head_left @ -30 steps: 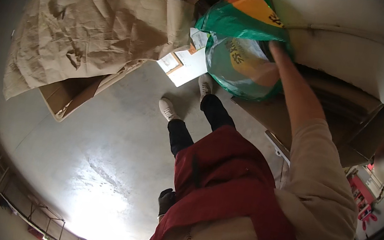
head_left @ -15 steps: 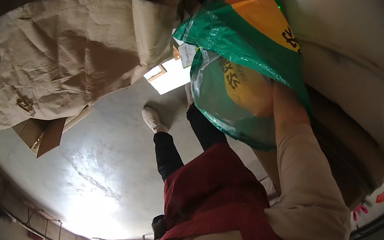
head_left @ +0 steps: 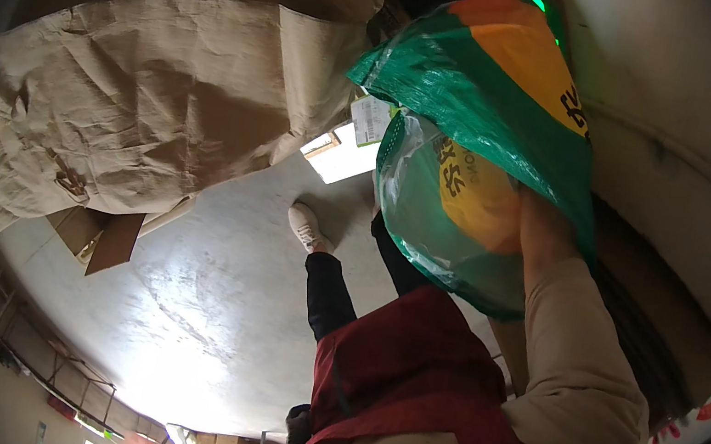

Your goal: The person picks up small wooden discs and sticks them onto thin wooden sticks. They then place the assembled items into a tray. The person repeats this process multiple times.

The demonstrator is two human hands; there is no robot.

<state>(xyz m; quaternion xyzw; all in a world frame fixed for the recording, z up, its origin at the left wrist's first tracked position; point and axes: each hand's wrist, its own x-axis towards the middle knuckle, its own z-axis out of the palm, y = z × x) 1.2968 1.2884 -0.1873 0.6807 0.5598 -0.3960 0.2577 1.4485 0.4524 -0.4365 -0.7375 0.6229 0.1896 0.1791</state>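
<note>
A large green and orange plastic bag (head_left: 496, 96) hangs at the upper right, its mouth gaping toward me. Through the translucent green side an orange-yellow patch with dark printing shows. My right forearm, in a pale sleeve (head_left: 580, 332), reaches up into the bag's mouth. Of my right hand (head_left: 543, 222) only the wrist part shows; the fingers are hidden by the plastic, so what they hold cannot be made out. My left hand is out of view. Beside the bag's left edge is a small white and green box or label (head_left: 372, 120).
A big creased brown paper sheet (head_left: 143, 95) fills the upper left, with an open cardboard carton (head_left: 106, 238) below it. Flattened cardboard (head_left: 661, 317) stands against the pale wall at the right. My shoe (head_left: 308, 226) rests on the shiny grey floor (head_left: 205, 291).
The whole view has shifted, so the bag, the paper sheet and my legs appear further right. My right arm stays inside the bag, in about the same pose.
</note>
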